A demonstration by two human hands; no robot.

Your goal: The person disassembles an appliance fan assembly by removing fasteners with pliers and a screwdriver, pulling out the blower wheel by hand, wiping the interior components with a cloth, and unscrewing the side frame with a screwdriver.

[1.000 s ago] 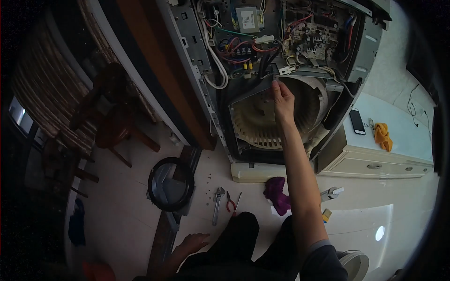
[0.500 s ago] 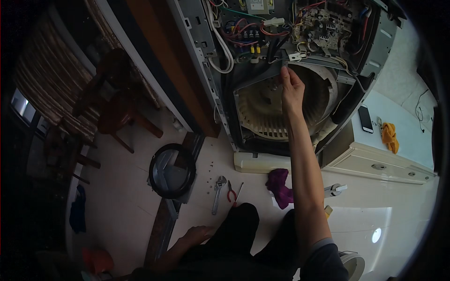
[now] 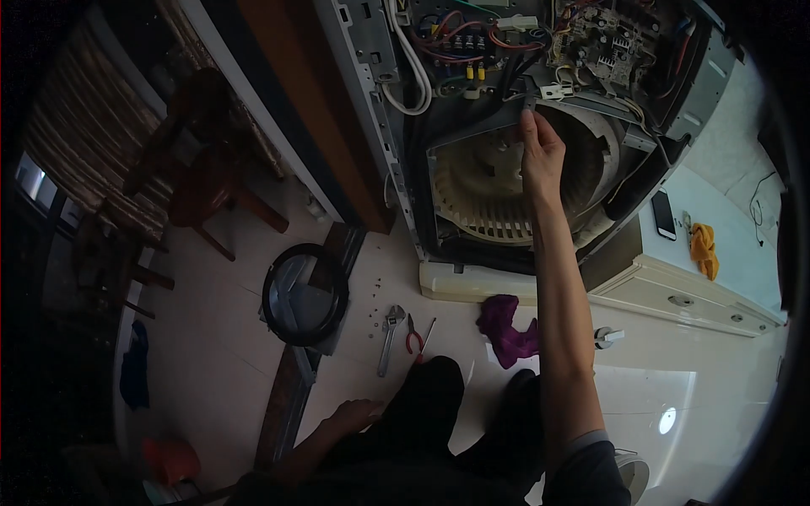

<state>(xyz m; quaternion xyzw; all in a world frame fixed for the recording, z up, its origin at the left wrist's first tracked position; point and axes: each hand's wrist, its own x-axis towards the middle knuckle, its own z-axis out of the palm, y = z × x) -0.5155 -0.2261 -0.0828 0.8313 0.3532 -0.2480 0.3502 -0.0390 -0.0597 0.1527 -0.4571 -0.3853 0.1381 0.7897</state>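
My right hand (image 3: pixel 542 152) reaches up into an opened appliance cabinet, thumb and fingers pinched together at a grey metal bracket (image 3: pixel 528 94). Whatever lies between the fingertips is too small to make out. Behind and below the hand is a large round blower wheel (image 3: pixel 485 215) with many fins, partly covered by my forearm. A white connector (image 3: pixel 556 91) sits just right of the fingertips. Low in the view, my left hand (image 3: pixel 353 416) rests beside my left knee, holding nothing visible, its fingers loosely stretched and partly in shadow.
Wiring and a circuit board (image 3: pixel 607 42) fill the cabinet's top. An adjustable wrench (image 3: pixel 389 341), red-handled pliers (image 3: pixel 413 340), a screwdriver (image 3: pixel 430 336) and small screws lie on the floor. Nearby are a black ring (image 3: pixel 268 291), a purple cloth (image 3: pixel 506 333) and a phone (image 3: pixel 664 216) on a white cabinet.
The whole view has shifted slightly, with the appliance now a little farther right. My right hand stays pinched at the same bracket, and my left hand keeps its place by the knee.
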